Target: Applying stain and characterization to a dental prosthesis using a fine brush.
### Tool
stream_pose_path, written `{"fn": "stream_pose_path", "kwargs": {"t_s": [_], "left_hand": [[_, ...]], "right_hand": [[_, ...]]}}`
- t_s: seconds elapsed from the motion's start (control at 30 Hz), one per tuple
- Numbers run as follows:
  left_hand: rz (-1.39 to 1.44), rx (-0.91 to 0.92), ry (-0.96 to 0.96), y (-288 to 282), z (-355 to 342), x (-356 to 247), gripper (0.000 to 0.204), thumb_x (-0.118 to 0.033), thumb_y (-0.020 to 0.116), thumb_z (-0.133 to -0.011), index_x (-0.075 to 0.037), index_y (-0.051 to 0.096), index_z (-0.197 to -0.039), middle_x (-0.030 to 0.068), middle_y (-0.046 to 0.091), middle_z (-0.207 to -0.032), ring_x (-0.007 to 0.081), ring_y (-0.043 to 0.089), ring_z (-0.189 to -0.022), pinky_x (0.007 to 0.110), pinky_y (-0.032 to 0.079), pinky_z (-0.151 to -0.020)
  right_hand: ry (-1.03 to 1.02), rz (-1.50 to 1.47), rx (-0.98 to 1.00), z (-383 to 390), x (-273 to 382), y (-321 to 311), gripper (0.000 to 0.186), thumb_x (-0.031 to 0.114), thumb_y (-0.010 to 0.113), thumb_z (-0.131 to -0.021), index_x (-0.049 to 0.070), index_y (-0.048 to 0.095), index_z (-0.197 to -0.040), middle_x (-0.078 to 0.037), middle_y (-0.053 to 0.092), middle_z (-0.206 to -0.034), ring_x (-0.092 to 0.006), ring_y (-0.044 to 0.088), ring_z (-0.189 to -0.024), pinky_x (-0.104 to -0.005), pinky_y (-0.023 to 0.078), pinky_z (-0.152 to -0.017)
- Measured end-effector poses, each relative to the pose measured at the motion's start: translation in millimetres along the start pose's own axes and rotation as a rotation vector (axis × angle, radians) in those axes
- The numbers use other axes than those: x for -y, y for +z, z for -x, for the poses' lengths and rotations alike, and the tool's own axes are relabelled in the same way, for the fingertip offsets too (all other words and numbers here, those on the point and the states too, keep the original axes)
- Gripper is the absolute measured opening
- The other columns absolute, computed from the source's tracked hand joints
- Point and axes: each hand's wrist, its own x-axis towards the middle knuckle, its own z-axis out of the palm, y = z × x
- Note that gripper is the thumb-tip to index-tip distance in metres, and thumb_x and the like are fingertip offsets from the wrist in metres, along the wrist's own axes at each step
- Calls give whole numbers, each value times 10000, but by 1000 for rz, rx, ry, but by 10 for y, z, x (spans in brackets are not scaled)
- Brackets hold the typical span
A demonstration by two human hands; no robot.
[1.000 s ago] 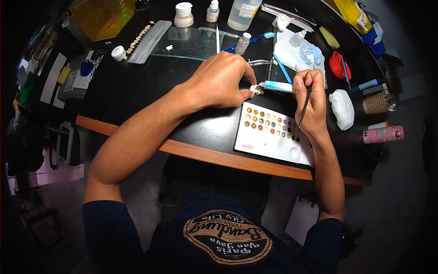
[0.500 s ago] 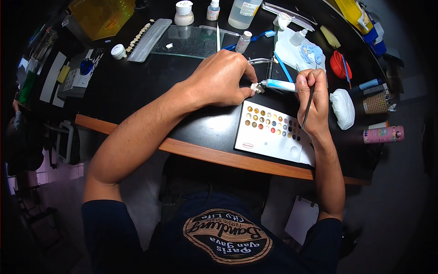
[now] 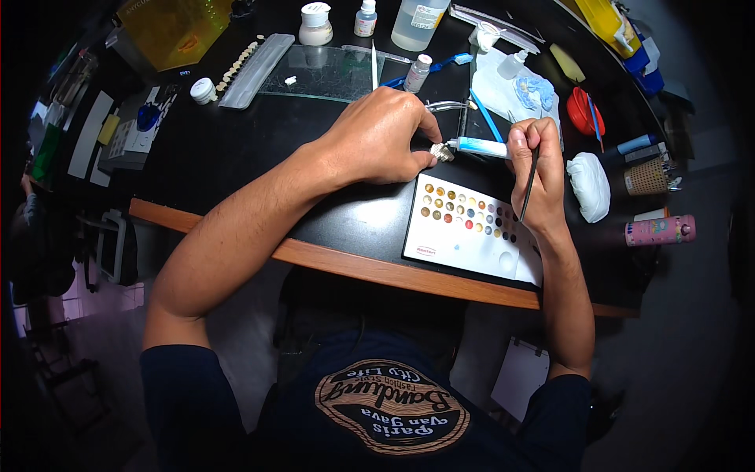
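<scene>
Pinched between the thumb and fingers of my left hand [image 3: 381, 135] is a small whitish piece that looks like a row of dental teeth [image 3: 442, 153]. My right hand [image 3: 541, 169] grips a slim white-and-blue tube [image 3: 481, 147], its nozzle pointing left at the teeth; I cannot tell whether it touches them. A thin dark-handled tool [image 3: 528, 193] also runs through the right hand, slanting down past the palm. Just below both hands lies a white palette [image 3: 472, 250] with rows of small coloured wells. Metal tweezers [image 3: 450, 105] rest beyond the left fingertips.
A glass slab [image 3: 322, 72], a small labelled bottle [image 3: 418, 73] and a blue toothbrush [image 3: 450, 62] lie beyond my hands. Right of them are crumpled tissue [image 3: 535, 93], a red bowl [image 3: 583, 112] and a white bundle [image 3: 588, 187]. The wooden table edge [image 3: 370, 271] runs before me.
</scene>
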Motion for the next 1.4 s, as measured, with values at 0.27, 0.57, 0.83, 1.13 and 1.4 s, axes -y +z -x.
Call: {"fn": "stream_pose_path", "kwargs": {"t_s": [0.27,0.57,0.83,1.13,1.4], "left_hand": [[4,-28,56,48,-17,82,284,-146,852,-760,7,792,-992,202,760,-882,279,727,-780,398,566,-862],[8,-21,45,89,11,58,295,-150,851,-760,9,791,-1001,201,756,-889,283,726,-802,395,570,-850],[-14,-14,32,-3,-18,25,296,-152,850,-763,5,793,-1007,191,751,-893,283,723,-794,395,576,-808],[11,-31,70,55,-4,81,286,-147,843,-765,2,794,-1004,196,747,-883,285,721,-795,399,573,-794],[0,-23,65,41,-1,64,262,-138,838,-783,-11,798,-1008,187,750,-909,270,719,-812,396,570,-795]], "right_hand": [[1,14,0,-4,35,15,202,95,507,-1077,81,367,-932,-27,488,-866,-58,405,-764,-234,404,-679],[17,18,6,40,31,-5,207,90,501,-1078,84,364,-922,-28,482,-864,-60,394,-762,-236,400,-681],[14,16,-1,-17,25,9,207,99,495,-1083,88,367,-921,-25,477,-858,-58,391,-757,-238,393,-669],[26,10,14,-5,22,23,206,102,495,-1084,87,372,-919,-22,472,-851,-54,388,-746,-237,384,-653],[33,-32,17,8,31,-23,201,92,501,-1080,87,375,-922,-17,470,-856,-57,388,-742,-235,384,-653]]}}
